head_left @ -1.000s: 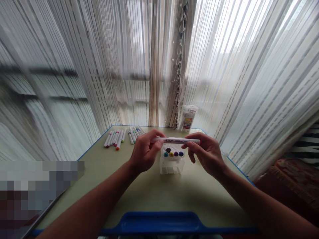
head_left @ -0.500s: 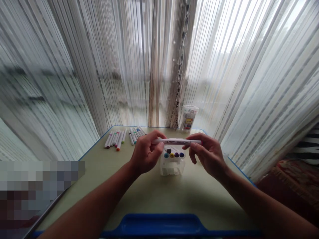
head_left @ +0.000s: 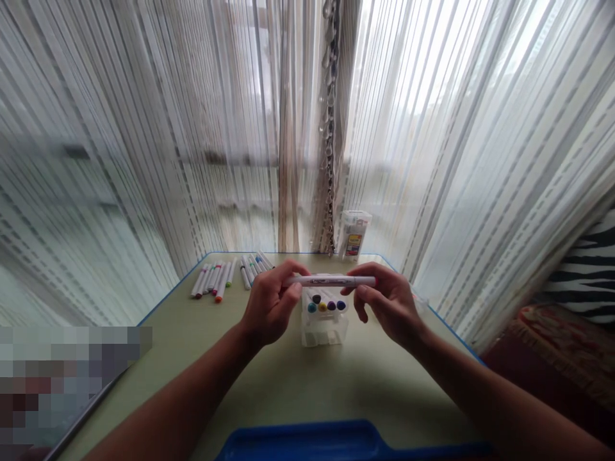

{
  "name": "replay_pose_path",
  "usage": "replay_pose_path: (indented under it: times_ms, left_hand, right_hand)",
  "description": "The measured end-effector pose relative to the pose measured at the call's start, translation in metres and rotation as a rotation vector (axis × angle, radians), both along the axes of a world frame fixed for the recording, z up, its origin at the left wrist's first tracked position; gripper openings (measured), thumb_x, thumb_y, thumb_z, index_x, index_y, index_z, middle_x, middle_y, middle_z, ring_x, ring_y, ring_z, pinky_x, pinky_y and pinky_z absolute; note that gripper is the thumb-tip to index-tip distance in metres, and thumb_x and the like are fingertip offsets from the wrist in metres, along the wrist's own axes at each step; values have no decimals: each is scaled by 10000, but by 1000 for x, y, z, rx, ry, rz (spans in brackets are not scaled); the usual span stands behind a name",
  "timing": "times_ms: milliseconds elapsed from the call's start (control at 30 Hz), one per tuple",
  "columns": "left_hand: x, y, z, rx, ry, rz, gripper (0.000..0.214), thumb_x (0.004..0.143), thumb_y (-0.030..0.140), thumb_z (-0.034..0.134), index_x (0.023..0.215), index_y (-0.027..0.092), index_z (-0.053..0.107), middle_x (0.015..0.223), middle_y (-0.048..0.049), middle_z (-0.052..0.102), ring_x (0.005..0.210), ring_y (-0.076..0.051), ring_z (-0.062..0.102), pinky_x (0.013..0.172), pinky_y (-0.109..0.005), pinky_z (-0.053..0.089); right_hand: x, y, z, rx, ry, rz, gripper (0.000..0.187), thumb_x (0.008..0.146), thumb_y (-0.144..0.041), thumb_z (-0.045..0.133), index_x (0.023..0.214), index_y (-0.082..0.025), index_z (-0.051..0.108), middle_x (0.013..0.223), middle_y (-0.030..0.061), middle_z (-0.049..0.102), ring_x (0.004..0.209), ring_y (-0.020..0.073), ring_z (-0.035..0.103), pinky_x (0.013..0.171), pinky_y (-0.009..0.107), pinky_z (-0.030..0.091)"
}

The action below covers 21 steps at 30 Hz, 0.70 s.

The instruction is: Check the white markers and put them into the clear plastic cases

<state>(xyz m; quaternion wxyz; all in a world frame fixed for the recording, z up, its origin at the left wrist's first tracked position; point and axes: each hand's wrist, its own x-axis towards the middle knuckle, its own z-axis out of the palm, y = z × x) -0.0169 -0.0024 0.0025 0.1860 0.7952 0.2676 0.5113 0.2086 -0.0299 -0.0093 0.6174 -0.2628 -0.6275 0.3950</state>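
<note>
One white marker (head_left: pixel 331 281) is spanning frame centre; the half-curled left hand (head_left: pixel 270 304) and right hand (head_left: pixel 390 306) are pinching opposite ends.

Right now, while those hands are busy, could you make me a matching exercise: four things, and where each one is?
Things:
1. Single white marker
2. Loose markers
3. Labelled clear box
4. Blue trough

Places:
A. Along the near edge of the table
B. Held level between the left hand and right hand
C. Lying toward the table's far left
D. Standing at the far edge, by the curtain

Right pairs: 1-B, 2-C, 3-D, 4-A.
</note>
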Motion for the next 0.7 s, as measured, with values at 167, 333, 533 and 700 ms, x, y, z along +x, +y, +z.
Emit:
replay_pose_path:
  times_ms: [167, 333, 533, 700]
  left_hand:
    - [0, -1, 1, -30, -47, -7, 196, 869, 259, 479, 895, 154, 643, 586, 50, 434, 535, -120, 390, 544, -262, 313]
    - [4, -4, 0, -87, -144, -48, 142, 869, 240, 527, 912, 154, 632, 607, 48, 471, 515, -102, 378, 487, -238, 294]
    - [5, -5, 0, -103, -165, -69, 94, 845, 205, 562, 894, 153, 623, 640, 40, 494, 543, -94, 398, 503, -223, 314]
    - [7, -1, -3, -202, -227, -109, 115, 874, 256, 590, 889, 150, 633, 646, 39, 494, 523, -79, 391, 482, -211, 303]
  right_hand:
    - [-2, -2, 3, -2, -16, -34, 161, 830, -287, 722, 921, -163, 672, 730, 48, 738, 389, 92, 532, 344, 225, 416]
    - [-1, -2, 1, 3, -5, -41, 150, 845, -275, 722, 933, -161, 680, 739, 48, 738, 391, 88, 530, 346, 219, 411]
    - [0, -1, -1, 5, 5, -39, 136, 860, -261, 718, 950, -164, 687, 751, 47, 738, 407, 91, 539, 352, 216, 411]
    - [-1, -2, 1, 15, -4, -47, 145, 852, -271, 726, 940, -162, 685, 740, 48, 737, 391, 93, 531, 337, 220, 407]
